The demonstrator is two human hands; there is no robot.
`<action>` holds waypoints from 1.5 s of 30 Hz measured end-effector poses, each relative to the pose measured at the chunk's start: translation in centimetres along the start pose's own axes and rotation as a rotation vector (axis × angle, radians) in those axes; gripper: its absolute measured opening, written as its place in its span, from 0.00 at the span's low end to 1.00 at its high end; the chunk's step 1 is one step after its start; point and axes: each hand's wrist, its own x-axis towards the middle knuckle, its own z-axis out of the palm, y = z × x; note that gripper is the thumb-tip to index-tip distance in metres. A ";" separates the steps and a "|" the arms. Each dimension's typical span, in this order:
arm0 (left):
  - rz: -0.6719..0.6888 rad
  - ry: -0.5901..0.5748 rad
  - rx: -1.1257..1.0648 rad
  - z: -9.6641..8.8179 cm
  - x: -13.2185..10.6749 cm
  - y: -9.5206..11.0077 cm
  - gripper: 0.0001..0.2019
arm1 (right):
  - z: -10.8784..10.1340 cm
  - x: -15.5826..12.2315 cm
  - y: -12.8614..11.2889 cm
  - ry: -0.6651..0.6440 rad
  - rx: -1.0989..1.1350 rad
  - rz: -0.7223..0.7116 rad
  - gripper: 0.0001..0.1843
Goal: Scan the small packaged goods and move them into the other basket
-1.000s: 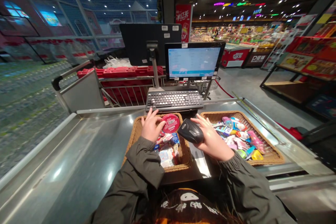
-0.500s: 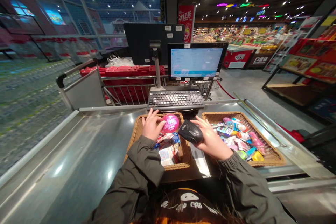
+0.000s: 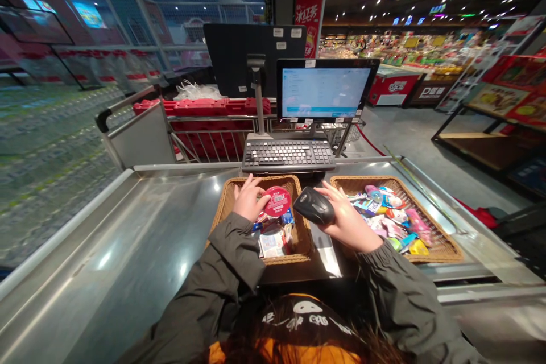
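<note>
My left hand is closed on the edge of a round pinkish-red tub, holding it over the left wicker basket. A small barcode shows on the tub's face, which is turned up toward me. In my right hand is a black handheld barcode scanner, its head pointing left at the tub with a short gap between them. Under the tub, small packaged goods lie in the left basket. The right wicker basket holds several colourful small packets.
A black keyboard and a lit monitor stand beyond the baskets, beside a second screen seen from behind. The steel counter stretches left. Behind it are a metal cart and red crates.
The tub has turned in my left hand: its bright pink printed face has given way to a redder face with a barcode. The scanner stays close by. My view has tilted slightly down.
</note>
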 end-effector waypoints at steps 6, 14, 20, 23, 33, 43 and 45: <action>0.007 -0.293 0.118 1.5 -0.9 -1.7 0.07 | 0.2 -0.5 0.3 0.011 0.002 0.021 0.27; 0.053 -0.488 0.237 4.5 -2.2 -3.1 0.04 | -0.3 -0.9 0.0 0.011 0.012 0.039 0.30; 0.076 -0.479 0.322 4.9 -2.3 -2.8 0.02 | -1.1 -2.1 0.7 0.025 0.007 0.093 0.28; 0.114 -0.462 0.346 4.6 -1.9 -1.6 0.03 | -1.9 -3.1 1.7 0.039 -0.019 0.121 0.27; 0.296 -0.407 0.310 4.4 0.4 5.4 0.08 | -5.0 -6.6 4.6 0.173 -0.085 0.193 0.31; 0.622 -0.146 0.133 7.6 2.0 12.3 0.12 | -7.8 -10.8 8.4 0.280 -0.105 0.311 0.36; 0.676 -0.174 0.127 8.8 2.6 13.9 0.13 | -8.3 -11.7 9.3 0.287 -0.118 0.355 0.35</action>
